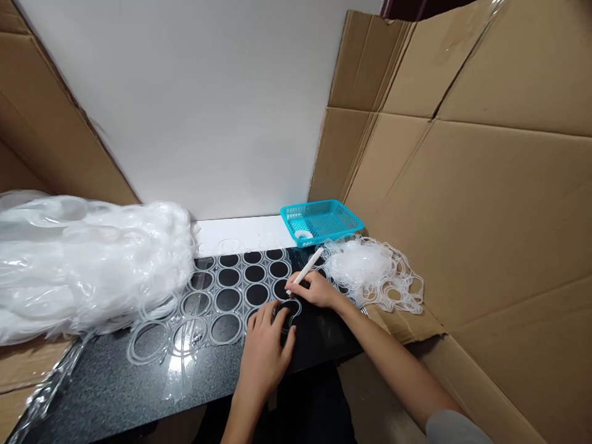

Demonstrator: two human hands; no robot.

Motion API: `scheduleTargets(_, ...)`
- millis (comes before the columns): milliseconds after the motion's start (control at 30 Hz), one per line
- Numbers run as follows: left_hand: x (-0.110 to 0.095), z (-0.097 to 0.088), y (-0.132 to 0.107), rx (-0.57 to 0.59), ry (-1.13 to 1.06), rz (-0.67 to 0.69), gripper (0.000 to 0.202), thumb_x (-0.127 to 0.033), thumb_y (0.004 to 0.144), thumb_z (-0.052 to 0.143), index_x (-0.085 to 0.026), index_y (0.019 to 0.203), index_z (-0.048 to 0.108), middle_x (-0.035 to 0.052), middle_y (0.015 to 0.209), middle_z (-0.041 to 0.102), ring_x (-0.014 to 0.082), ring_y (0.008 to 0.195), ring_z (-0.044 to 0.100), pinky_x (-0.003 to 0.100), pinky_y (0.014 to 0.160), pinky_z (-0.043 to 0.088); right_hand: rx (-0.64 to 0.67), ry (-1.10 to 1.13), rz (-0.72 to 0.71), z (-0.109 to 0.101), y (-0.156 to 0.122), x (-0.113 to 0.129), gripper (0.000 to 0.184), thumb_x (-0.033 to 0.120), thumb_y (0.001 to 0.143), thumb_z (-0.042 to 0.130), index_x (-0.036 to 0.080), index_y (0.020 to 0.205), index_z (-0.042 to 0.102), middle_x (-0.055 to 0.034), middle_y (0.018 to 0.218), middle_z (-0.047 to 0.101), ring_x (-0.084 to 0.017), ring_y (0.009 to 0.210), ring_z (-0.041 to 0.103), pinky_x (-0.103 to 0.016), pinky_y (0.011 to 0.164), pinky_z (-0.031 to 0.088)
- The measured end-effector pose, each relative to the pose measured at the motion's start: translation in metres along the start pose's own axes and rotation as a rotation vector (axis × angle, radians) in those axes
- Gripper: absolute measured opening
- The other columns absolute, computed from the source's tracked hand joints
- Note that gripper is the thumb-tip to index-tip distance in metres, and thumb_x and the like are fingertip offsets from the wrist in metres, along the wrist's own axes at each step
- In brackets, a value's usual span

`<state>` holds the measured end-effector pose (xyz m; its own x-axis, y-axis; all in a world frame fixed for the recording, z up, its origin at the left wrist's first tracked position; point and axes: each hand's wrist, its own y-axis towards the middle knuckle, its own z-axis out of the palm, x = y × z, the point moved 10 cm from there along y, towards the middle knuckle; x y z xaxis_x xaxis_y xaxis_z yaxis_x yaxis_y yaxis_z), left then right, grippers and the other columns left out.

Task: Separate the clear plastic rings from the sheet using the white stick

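A clear plastic sheet of joined rings [231, 290] lies on the dark speckled table [111, 388]. My left hand [266, 348] rests on the sheet's near right part, fingers spread and pressing around one ring [289, 308]. My right hand [317, 290] is closed on a thin white stick tool [306, 269], its tip down at the sheet beside that ring. Both hands are almost touching.
A big heap of clear plastic [87, 259] fills the left side. A loose pile of clear rings [374, 271] lies to the right, by a teal basket [321, 221] holding a small white piece. Cardboard walls [485, 203] stand left and right, a white wall behind.
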<state>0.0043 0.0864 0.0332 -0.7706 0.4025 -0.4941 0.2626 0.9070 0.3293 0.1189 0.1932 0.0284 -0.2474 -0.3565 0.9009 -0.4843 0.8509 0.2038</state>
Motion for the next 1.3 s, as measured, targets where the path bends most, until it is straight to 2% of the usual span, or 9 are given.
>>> scheduleTargets(67, -0.001, 0.001, 0.0, 0.016, 0.012, 0.0, 0.028, -0.023, 0.099, 0.056, -0.026, 0.126, 0.064, 0.0089, 0.139, 0.061, 0.0306, 0.131, 0.056, 0.052, 0.108, 0.045, 0.0, 0.003, 0.013, -0.001, 0.0, -0.001, 0.024, 0.038, 0.096, 0.064, 0.019, 0.087, 0.075, -0.0048, 0.087, 0.077, -0.019, 0.08, 0.072, -0.03, 0.078, 0.057)
scheduleTargets(233, -0.003, 0.004, 0.001, 0.037, 0.035, 0.003, 0.028, -0.025, 0.1, 0.055, -0.024, 0.127, 0.063, 0.0101, 0.141, 0.061, 0.0319, 0.133, 0.054, 0.053, 0.108, 0.044, 0.0, -0.103, -0.044, -0.001, -0.002, 0.005, 0.024, 0.038, 0.097, 0.063, 0.02, 0.086, 0.075, -0.0048, 0.091, 0.078, -0.02, 0.088, 0.072, -0.032, 0.088, 0.055)
scheduleTargets(400, -0.005, 0.006, 0.003, 0.036, 0.055, 0.018, 0.028, -0.025, 0.099, 0.055, -0.025, 0.126, 0.064, 0.0087, 0.14, 0.063, 0.032, 0.133, 0.053, 0.052, 0.107, 0.043, 0.01, -0.103, -0.033, -0.001, -0.002, 0.003, 0.028, 0.042, 0.099, 0.061, 0.021, 0.085, 0.074, -0.0047, 0.09, 0.078, -0.02, 0.087, 0.073, -0.032, 0.088, 0.056)
scheduleTargets(567, -0.007, 0.006, 0.003, 0.034, 0.088, 0.03, 0.029, -0.025, 0.1, 0.053, -0.023, 0.127, 0.064, 0.0094, 0.142, 0.063, 0.0329, 0.134, 0.052, 0.053, 0.107, 0.042, 0.003, -0.131, -0.049, -0.001, -0.002, 0.005, 0.025, 0.038, 0.098, 0.062, 0.02, 0.085, 0.074, -0.0044, 0.089, 0.078, -0.02, 0.086, 0.073, -0.033, 0.089, 0.056)
scheduleTargets(700, -0.012, 0.01, 0.002, 0.062, 0.135, 0.042, 0.031, -0.025, 0.101, 0.052, -0.023, 0.129, 0.063, 0.0095, 0.144, 0.062, 0.0358, 0.135, 0.051, 0.057, 0.107, 0.041, 0.019, -0.172, -0.144, 0.001, -0.004, 0.018, 0.021, 0.033, 0.099, 0.061, 0.021, 0.089, 0.076, -0.0048, 0.095, 0.079, -0.021, 0.092, 0.073, -0.034, 0.093, 0.056)
scheduleTargets(833, -0.015, 0.01, 0.003, 0.031, 0.154, 0.018, 0.034, -0.025, 0.1, 0.053, -0.024, 0.132, 0.062, 0.0105, 0.142, 0.063, 0.0361, 0.133, 0.052, 0.058, 0.107, 0.041, 0.086, -0.26, -0.231, 0.008, -0.01, 0.03, 0.021, 0.03, 0.101, 0.058, 0.023, 0.098, 0.077, -0.0054, 0.1, 0.079, -0.021, 0.098, 0.073, -0.036, 0.095, 0.057)
scheduleTargets(1067, -0.013, 0.008, 0.001, 0.029, 0.103, -0.002, 0.034, -0.024, 0.098, 0.056, -0.025, 0.132, 0.059, 0.0092, 0.141, 0.062, 0.036, 0.134, 0.05, 0.058, 0.108, 0.041, 0.157, -0.533, -0.544, 0.029, -0.022, 0.037, 0.028, 0.024, 0.104, 0.052, 0.024, 0.123, 0.073, -0.0098, 0.117, 0.079, -0.024, 0.107, 0.076, -0.038, 0.092, 0.06)
scheduleTargets(1167, -0.011, 0.005, 0.0, 0.046, 0.071, -0.004, 0.029, -0.024, 0.098, 0.057, -0.025, 0.126, 0.061, 0.0083, 0.138, 0.063, 0.0343, 0.13, 0.052, 0.056, 0.107, 0.041, 0.082, -0.643, -0.598, 0.028, -0.018, 0.035, 0.03, 0.023, 0.105, 0.049, 0.021, 0.123, 0.073, -0.013, 0.121, 0.077, -0.026, 0.111, 0.075, -0.042, 0.092, 0.06)
scheduleTargets(1300, -0.011, 0.003, 0.0, 0.067, 0.027, -0.008, 0.024, -0.023, 0.097, 0.059, -0.026, 0.12, 0.064, 0.0066, 0.134, 0.065, 0.0333, 0.127, 0.054, 0.056, 0.105, 0.043, -0.11, -0.595, -0.475, 0.003, -0.006, 0.036, 0.029, 0.024, 0.105, 0.05, 0.021, 0.121, 0.075, -0.0129, 0.123, 0.077, -0.027, 0.114, 0.074, -0.045, 0.097, 0.059)
